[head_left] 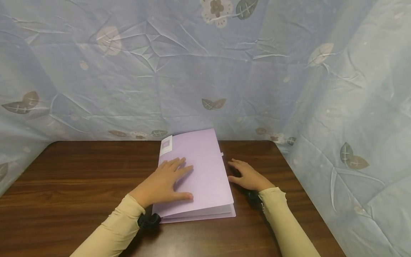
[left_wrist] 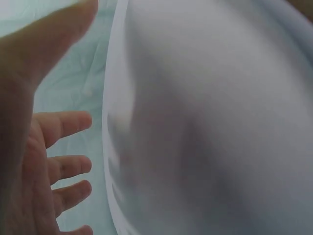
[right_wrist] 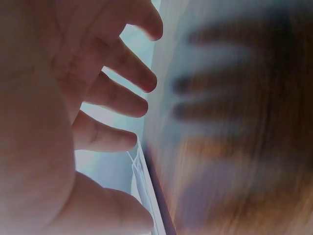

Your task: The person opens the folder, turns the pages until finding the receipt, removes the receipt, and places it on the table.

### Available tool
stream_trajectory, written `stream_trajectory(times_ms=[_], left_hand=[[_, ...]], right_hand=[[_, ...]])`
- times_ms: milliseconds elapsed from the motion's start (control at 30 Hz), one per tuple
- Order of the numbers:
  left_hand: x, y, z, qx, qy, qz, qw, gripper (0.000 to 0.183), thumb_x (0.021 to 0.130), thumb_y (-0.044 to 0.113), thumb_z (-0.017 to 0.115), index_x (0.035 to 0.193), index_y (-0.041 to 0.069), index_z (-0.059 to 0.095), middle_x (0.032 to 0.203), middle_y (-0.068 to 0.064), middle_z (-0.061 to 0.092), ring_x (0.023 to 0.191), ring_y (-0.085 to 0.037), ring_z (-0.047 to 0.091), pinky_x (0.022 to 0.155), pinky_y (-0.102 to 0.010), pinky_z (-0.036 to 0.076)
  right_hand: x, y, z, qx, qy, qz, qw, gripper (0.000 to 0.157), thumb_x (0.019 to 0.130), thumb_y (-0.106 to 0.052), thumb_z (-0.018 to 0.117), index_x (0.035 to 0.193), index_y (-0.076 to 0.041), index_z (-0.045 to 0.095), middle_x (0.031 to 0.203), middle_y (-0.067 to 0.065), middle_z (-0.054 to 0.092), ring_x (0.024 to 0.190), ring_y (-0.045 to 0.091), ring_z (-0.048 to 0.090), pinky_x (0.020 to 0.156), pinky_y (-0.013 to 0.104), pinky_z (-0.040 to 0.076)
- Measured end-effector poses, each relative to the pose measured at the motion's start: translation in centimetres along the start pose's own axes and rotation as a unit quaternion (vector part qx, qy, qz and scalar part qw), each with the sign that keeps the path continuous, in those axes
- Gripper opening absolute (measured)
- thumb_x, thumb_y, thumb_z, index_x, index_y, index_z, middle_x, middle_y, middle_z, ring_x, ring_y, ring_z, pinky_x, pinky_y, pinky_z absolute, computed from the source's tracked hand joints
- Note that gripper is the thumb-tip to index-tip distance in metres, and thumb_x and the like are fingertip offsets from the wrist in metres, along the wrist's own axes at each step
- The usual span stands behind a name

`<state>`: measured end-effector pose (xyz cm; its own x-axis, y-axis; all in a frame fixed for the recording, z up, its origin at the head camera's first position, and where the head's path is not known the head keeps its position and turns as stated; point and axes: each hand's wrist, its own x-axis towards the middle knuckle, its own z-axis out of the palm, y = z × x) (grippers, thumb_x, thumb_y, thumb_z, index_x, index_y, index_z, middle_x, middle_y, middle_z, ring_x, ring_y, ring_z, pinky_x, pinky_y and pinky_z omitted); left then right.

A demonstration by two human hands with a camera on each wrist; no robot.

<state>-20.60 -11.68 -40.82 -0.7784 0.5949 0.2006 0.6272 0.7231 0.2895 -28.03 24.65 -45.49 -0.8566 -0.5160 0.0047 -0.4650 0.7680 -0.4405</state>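
A light purple folder (head_left: 205,171) lies on the table with its front cover slightly raised along the near edge, pale sheets or inner layers showing beneath. A white label (head_left: 166,145) sits at its far left corner, and a small pale tab (head_left: 222,154) sticks out on the right edge. My left hand (head_left: 163,184) is spread over the cover's left half; in the left wrist view a narrow gap shows between fingertips and the smooth cover (left_wrist: 220,98). Just right of the folder, my right hand (head_left: 248,175) hovers low over the table, fingers spread, holding nothing.
The dark wooden table (head_left: 80,178) extends to both sides of the folder. A pale blue curtain (head_left: 179,82) with leaf prints hangs behind the table and along its right side. A black wrist device (head_left: 149,220) is on the left wrist, another (head_left: 254,198) on the right.
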Motion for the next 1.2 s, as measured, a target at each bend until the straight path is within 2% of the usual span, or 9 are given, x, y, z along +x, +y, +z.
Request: stream_trajectory(times_ms=[233, 367, 500, 800, 1033, 1200], left_hand=[[0.2, 2.4, 0.5, 0.022, -0.019, 0.039, 0.9988, 0.106, 0.075, 0.083, 0.069, 0.157, 0.019, 0.047, 0.164, -0.019, 0.036, 0.151, -0.043, 0.032, 0.12, -0.067, 0.021], [0.3, 3.2, 1.0, 0.042, -0.027, 0.05, 0.9975, 0.108, 0.073, 0.083, 0.071, 0.157, 0.019, 0.047, 0.163, -0.019, 0.037, 0.15, -0.043, 0.033, 0.119, -0.067, 0.023], [0.4, 3.5, 1.6, 0.06, -0.023, 0.055, 0.9964, 0.106, 0.073, 0.083, 0.07, 0.156, 0.02, 0.049, 0.161, -0.019, 0.041, 0.149, -0.042, 0.036, 0.118, -0.067, 0.026], [0.8, 3.8, 2.5, 0.086, -0.022, 0.07, 0.9936, 0.105, 0.076, 0.083, 0.067, 0.156, 0.019, 0.047, 0.16, -0.019, 0.043, 0.146, -0.041, 0.041, 0.116, -0.066, 0.031], [0.9, 4.0, 3.1, 0.114, -0.03, 0.076, 0.9901, 0.103, 0.074, 0.075, 0.075, 0.157, 0.019, 0.046, 0.159, -0.019, 0.044, 0.145, -0.039, 0.043, 0.114, -0.062, 0.037], [0.9, 4.1, 3.4, 0.119, -0.034, 0.076, 0.9893, 0.1, 0.074, 0.069, 0.078, 0.155, 0.018, 0.048, 0.158, -0.019, 0.045, 0.144, -0.039, 0.044, 0.112, -0.063, 0.039]], right_hand=[[-0.1, 0.3, -0.1, 0.004, -0.014, 0.006, 1.0, 0.071, 0.1, -0.037, 0.068, 0.155, 0.001, 0.043, 0.163, 0.025, 0.035, 0.15, 0.046, 0.031, 0.12, 0.063, 0.027], [0.0, 0.5, 0.0, 0.01, -0.028, -0.003, 1.0, 0.07, 0.099, -0.037, 0.069, 0.156, -0.003, 0.043, 0.163, 0.026, 0.033, 0.151, 0.047, 0.029, 0.119, 0.065, 0.027], [0.0, 0.5, 0.2, 0.009, -0.039, -0.007, 0.999, 0.069, 0.099, -0.038, 0.069, 0.156, -0.007, 0.045, 0.164, 0.026, 0.032, 0.151, 0.048, 0.028, 0.118, 0.067, 0.027], [0.1, 0.4, 0.3, 0.006, -0.046, -0.017, 0.999, 0.068, 0.098, -0.038, 0.071, 0.153, -0.006, 0.049, 0.164, 0.025, 0.032, 0.152, 0.049, 0.026, 0.118, 0.068, 0.025], [0.1, 0.2, 0.3, 0.006, -0.057, -0.017, 0.998, 0.066, 0.098, -0.038, 0.07, 0.152, -0.006, 0.052, 0.165, 0.024, 0.031, 0.153, 0.048, 0.024, 0.119, 0.067, 0.025], [0.2, 0.1, 0.2, 0.003, -0.06, -0.015, 0.998, 0.065, 0.098, -0.038, 0.07, 0.151, -0.006, 0.053, 0.165, 0.024, 0.03, 0.152, 0.049, 0.023, 0.119, 0.067, 0.024]])
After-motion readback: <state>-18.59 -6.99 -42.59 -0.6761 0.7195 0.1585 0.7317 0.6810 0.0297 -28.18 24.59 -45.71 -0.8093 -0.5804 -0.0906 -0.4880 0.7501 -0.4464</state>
